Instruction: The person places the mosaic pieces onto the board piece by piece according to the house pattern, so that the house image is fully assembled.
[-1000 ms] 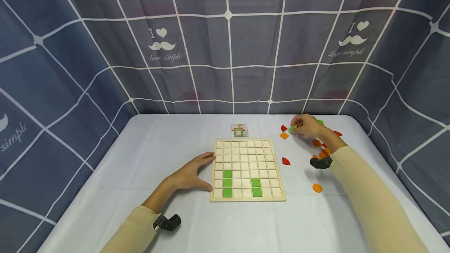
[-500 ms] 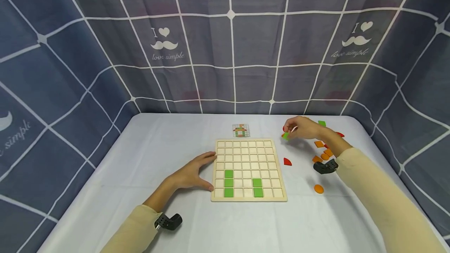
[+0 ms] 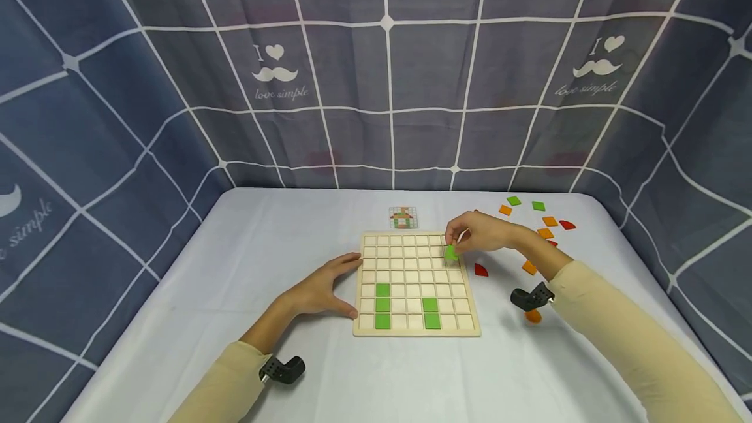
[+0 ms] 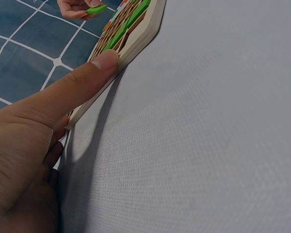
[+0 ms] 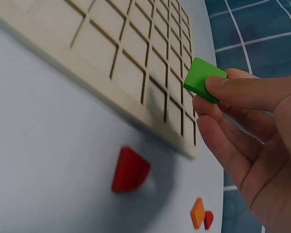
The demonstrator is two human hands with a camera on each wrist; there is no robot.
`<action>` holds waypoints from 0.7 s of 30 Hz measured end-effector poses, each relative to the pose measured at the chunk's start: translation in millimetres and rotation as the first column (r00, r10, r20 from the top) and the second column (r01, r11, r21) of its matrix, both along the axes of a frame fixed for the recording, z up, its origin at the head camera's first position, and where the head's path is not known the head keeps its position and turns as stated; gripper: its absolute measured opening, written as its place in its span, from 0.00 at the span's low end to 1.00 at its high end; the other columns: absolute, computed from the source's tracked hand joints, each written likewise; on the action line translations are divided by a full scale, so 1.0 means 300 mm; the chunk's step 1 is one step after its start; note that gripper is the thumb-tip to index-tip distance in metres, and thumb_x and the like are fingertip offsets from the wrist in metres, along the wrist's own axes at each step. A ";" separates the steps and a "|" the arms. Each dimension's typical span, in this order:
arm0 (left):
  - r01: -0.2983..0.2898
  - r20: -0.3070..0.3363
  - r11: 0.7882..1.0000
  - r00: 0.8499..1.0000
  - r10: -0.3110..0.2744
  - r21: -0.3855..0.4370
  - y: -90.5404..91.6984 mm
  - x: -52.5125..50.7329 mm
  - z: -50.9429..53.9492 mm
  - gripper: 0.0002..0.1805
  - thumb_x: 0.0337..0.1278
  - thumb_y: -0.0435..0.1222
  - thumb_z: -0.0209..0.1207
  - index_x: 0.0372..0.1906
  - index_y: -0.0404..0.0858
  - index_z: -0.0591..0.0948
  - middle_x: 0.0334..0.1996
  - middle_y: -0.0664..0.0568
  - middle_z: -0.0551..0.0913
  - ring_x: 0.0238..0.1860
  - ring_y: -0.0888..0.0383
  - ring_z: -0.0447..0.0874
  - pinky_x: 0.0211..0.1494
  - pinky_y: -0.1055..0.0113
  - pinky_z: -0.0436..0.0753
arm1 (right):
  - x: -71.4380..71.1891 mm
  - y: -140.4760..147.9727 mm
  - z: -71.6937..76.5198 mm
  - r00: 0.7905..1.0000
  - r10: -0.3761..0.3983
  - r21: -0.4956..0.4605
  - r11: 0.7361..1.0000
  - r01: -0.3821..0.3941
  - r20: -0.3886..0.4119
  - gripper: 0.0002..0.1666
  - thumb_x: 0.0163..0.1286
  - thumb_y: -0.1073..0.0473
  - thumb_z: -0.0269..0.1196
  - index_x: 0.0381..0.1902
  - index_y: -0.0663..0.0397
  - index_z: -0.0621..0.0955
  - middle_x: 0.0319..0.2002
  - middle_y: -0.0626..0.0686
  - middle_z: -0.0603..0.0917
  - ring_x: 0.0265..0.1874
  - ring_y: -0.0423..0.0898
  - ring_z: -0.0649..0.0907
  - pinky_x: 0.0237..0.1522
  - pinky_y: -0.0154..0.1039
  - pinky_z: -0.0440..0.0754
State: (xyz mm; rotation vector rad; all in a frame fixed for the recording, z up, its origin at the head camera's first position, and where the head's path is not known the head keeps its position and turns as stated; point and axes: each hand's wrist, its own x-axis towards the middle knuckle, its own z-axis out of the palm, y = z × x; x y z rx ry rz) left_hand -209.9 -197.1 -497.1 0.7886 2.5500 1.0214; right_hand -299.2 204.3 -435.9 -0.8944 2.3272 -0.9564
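A wooden grid board (image 3: pixel 416 336) lies on the white table, with a column of three green squares (image 3: pixel 382 304) and, further right, two more green squares (image 3: pixel 431 314) in its lower rows. My left hand (image 3: pixel 320 289) rests against the board's left edge, fingers spread; the left wrist view shows the thumb (image 4: pixel 105 60) touching the rim. Between thumb and fingers my right hand (image 3: pixel 483 231) pinches a green square (image 3: pixel 451 252), held above the board's upper right corner. In the right wrist view the green square (image 5: pixel 202 79) hangs tilted over the grid.
Behind the board lies a small patterned card (image 3: pixel 403 217). Right of the board are a red quarter piece (image 3: pixel 481 269), an orange disc (image 3: pixel 533 316), and scattered orange, red and green pieces, including a green one (image 3: pixel 538 205) at the back. Checked curtains surround the table.
My right hand has moved left and toward the board with the green square, from among the loose pieces to above the board's upper right corner. The left hand has stayed at the edge.
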 end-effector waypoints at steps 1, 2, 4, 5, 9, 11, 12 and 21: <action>-0.001 -0.001 1.000 1.000 0.001 0.002 -0.002 0.000 0.002 0.62 0.38 0.50 0.83 0.80 0.36 0.64 0.81 0.48 0.55 0.80 0.43 0.48 0.78 0.42 0.54 | 0.007 -0.013 0.000 1.000 0.007 -0.004 1.000 -0.007 0.007 0.08 0.65 0.71 0.70 0.38 0.55 0.84 0.36 0.50 0.84 0.40 0.49 0.83 0.43 0.41 0.84; -0.002 -0.001 1.000 1.000 0.002 0.003 -0.003 0.000 0.004 0.62 0.38 0.49 0.83 0.80 0.36 0.64 0.81 0.48 0.55 0.80 0.43 0.48 0.78 0.42 0.54 | 0.013 -0.025 -0.002 1.000 0.011 -0.006 1.000 -0.011 0.012 0.08 0.65 0.71 0.70 0.38 0.54 0.84 0.36 0.50 0.84 0.40 0.49 0.83 0.43 0.41 0.84; 0.000 -0.003 1.000 1.000 0.000 0.009 -0.005 0.000 0.007 0.62 0.38 0.49 0.83 0.79 0.35 0.64 0.81 0.47 0.56 0.80 0.43 0.48 0.78 0.42 0.54 | 0.025 -0.044 -0.005 1.000 0.021 -0.017 1.000 -0.020 0.019 0.09 0.65 0.71 0.70 0.38 0.53 0.85 0.37 0.49 0.84 0.40 0.48 0.84 0.43 0.41 0.85; 0.001 -0.003 1.000 1.000 -0.001 0.009 -0.005 0.000 0.008 0.62 0.38 0.49 0.83 0.79 0.35 0.64 0.81 0.47 0.56 0.80 0.43 0.48 0.78 0.42 0.54 | 0.031 -0.052 -0.007 0.999 0.026 -0.021 0.999 -0.025 0.021 0.09 0.65 0.71 0.70 0.38 0.53 0.85 0.37 0.49 0.84 0.40 0.49 0.84 0.43 0.41 0.85; 0.007 0.001 1.000 1.000 -0.007 0.008 -0.004 -0.001 0.008 0.62 0.39 0.49 0.83 0.79 0.35 0.64 0.81 0.46 0.56 0.80 0.42 0.48 0.78 0.42 0.54 | 0.051 -0.072 -0.021 0.998 0.054 -0.036 0.998 -0.053 0.032 0.08 0.65 0.71 0.70 0.38 0.54 0.85 0.37 0.50 0.85 0.39 0.49 0.85 0.41 0.40 0.84; 0.008 0.002 1.000 1.000 -0.008 0.006 -0.004 -0.002 0.008 0.62 0.39 0.50 0.83 0.79 0.35 0.64 0.81 0.47 0.55 0.80 0.43 0.48 0.78 0.42 0.54 | 0.061 -0.082 -0.028 0.997 0.071 -0.040 0.997 -0.070 0.029 0.08 0.65 0.70 0.71 0.38 0.54 0.85 0.37 0.50 0.85 0.37 0.48 0.85 0.40 0.39 0.84; 0.009 0.002 1.000 1.000 -0.009 0.009 -0.003 -0.003 0.007 0.62 0.39 0.50 0.83 0.79 0.35 0.64 0.81 0.47 0.55 0.80 0.43 0.48 0.78 0.42 0.54 | 0.066 -0.087 -0.031 0.996 0.079 -0.040 0.996 -0.078 0.027 0.08 0.65 0.69 0.71 0.38 0.54 0.85 0.37 0.49 0.85 0.37 0.48 0.85 0.40 0.39 0.83; 0.021 -0.002 1.000 1.000 -0.021 0.016 -0.005 -0.007 0.003 0.62 0.38 0.50 0.83 0.79 0.35 0.64 0.81 0.47 0.55 0.80 0.43 0.48 0.78 0.42 0.54 | 0.109 -0.158 -0.060 0.984 0.176 -0.020 0.984 -0.176 -0.011 0.09 0.65 0.68 0.72 0.37 0.48 0.87 0.35 0.44 0.86 0.34 0.42 0.85 0.39 0.38 0.85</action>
